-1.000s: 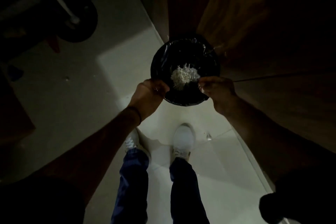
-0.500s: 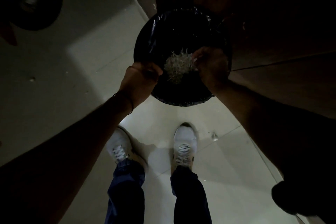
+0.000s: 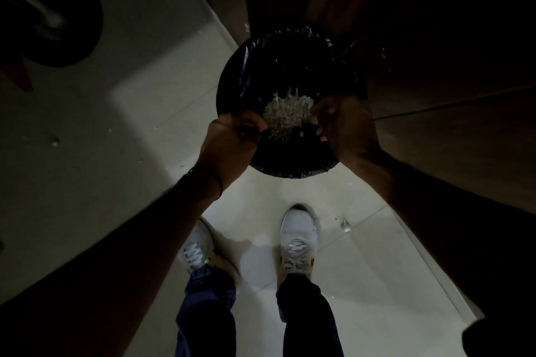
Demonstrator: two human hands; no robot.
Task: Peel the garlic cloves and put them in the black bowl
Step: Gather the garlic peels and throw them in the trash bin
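Dim view straight down onto a round bin (image 3: 290,171) lined with a crinkled, glossy black plastic liner (image 3: 249,49), standing on a pale tiled floor (image 3: 150,113) against a brown wooden panel (image 3: 441,148).

Over the bin's mouth, towards its near side, a pale heap (image 3: 285,116) of thin, dry, wispy shreds, papery in look, lying between the two hands. Whatever carries the heap lost in the dark; cannot tell whether a bowl.

Left hand (image 3: 232,139) at the heap's left edge, fingers curled tight into a fist around something dark. Right hand (image 3: 345,127) at the heap's right edge, fingers bent inward, pale nails showing. Cannot tell what either hand grips.

Thin dark cord (image 3: 217,182) around the left wrist.

Below, two white lace-up shoes (image 3: 298,235) and dark blue trousers (image 3: 208,313); markings on the shoe tongues too blurred to read. Small pale scrap (image 3: 345,225) on the tiles just right of the right shoe. At upper left, a round black base (image 3: 78,38) with a white pole rising from it.
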